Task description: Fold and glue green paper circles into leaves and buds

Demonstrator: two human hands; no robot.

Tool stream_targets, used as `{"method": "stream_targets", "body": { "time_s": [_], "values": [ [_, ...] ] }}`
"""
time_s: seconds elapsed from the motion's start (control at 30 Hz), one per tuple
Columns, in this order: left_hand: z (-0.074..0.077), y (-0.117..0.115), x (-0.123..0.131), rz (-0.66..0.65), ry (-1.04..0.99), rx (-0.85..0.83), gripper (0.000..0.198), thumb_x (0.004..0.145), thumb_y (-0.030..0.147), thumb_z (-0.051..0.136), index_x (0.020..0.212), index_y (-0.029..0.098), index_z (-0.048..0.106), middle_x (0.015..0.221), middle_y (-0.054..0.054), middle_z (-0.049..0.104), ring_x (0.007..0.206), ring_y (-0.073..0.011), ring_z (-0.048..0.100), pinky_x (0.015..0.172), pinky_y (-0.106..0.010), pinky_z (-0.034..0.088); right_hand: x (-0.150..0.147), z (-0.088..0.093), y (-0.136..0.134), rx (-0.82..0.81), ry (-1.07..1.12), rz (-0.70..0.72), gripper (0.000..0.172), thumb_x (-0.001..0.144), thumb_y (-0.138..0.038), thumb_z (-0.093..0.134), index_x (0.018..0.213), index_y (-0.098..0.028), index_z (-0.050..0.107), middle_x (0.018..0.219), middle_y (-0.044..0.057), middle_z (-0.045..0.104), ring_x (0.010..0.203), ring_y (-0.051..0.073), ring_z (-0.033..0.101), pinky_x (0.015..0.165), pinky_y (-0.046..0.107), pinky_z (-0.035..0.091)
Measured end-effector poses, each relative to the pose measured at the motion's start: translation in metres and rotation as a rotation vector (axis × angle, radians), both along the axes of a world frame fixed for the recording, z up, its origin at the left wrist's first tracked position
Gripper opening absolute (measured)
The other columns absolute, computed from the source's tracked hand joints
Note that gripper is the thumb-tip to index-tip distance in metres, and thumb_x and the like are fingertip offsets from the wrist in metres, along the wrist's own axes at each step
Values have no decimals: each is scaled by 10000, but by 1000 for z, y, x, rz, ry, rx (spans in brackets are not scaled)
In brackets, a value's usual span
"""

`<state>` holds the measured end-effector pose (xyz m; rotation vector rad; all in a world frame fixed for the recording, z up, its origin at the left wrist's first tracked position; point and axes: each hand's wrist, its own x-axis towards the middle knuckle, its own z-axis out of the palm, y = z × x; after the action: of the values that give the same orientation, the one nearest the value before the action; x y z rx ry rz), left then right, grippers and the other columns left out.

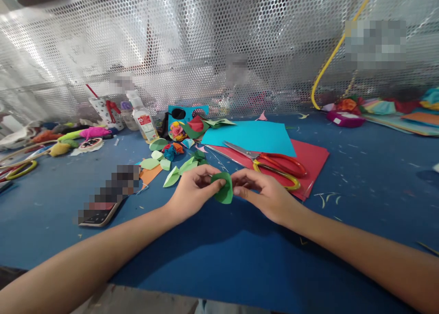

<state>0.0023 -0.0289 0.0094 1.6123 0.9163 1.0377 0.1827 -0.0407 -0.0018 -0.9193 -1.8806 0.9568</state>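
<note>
A small green paper leaf (225, 196) is held up above the blue table, its surface slightly curved. My left hand (194, 188) pinches it, thumb across the front and fingers behind. At the leaf's right edge, the fingers of my right hand (265, 195) are curled together and appear to grip that edge; their exact contact is partly hidden. Just beyond my right hand lie scissors (279, 163) with red and yellow handles, on blue paper (254, 133) and red paper (313, 161). Several light green paper leaves (171, 177) lie beyond my left hand.
A phone (109, 199) lies left of my forearm. Behind it stand a glue bottle (144, 119) and a patterned cup (106, 113). Yarn (94, 132) lies at the left, and a purple tape measure-like object (345, 118) at the right. A perforated metal screen (192, 44) borders the table's back.
</note>
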Motion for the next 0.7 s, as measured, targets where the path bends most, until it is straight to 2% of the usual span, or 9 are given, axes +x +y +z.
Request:
{"method": "stream_targets", "body": {
  "time_s": [0.13, 0.27, 0.33, 0.47, 0.57, 0.7],
  "values": [
    [-1, 0, 0, -32, -43, -43, 162, 671, 238, 672, 681, 116, 566, 649, -19, 630, 559, -94, 572, 538, -204, 471, -1, 1, -1, -16, -41, -45, 157, 761, -325, 599, 844, -195, 570, 803, 19, 637, 740, 150, 603, 694, 283, 482],
    [-2, 1, -1, -60, -18, -37, 146, 667, 245, 675, 664, 119, 600, 717, -45, 657, 637, -121, 594, 591, -228, 484, 0, 0, -2, -76, -84, 8, 153, 765, -337, 587, 802, -189, 597, 758, 9, 642, 701, 145, 603, 646, 261, 481],
    [-1, 1, -1, -73, 10, -20, 149, 685, 263, 662, 679, 122, 615, 722, -46, 653, 651, -124, 589, 593, -230, 482, 1, 0, -2, -53, -100, 14, 150, 782, -336, 563, 799, -195, 615, 747, 3, 644, 695, 143, 599, 630, 248, 471],
    [0, 2, -3, -72, 109, 2, 227, 745, 347, 599, 780, 125, 628, 700, -35, 625, 604, -101, 554, 566, -217, 460, 1, 1, -3, 35, -154, -70, 185, 786, -357, 549, 738, -193, 620, 699, 0, 633, 665, 146, 580, 596, 243, 447],
    [0, 1, -4, -102, 139, 28, 306, 716, 381, 625, 898, 135, 615, 788, -53, 632, 681, -128, 574, 597, -229, 461, 1, 3, -4, 86, -198, -105, 193, 780, -345, 558, 673, -188, 596, 633, -14, 603, 617, 132, 555, 561, 230, 426],
    [3, -3, -4, -125, 218, 127, 277, 691, 344, 658, 889, 153, 627, 854, -55, 639, 767, -151, 578, 636, -239, 454, 1, 4, -5, 113, -229, -109, 226, 788, -338, 546, 625, -181, 565, 596, -17, 577, 594, 126, 544, 539, 221, 421]
  ]
}}
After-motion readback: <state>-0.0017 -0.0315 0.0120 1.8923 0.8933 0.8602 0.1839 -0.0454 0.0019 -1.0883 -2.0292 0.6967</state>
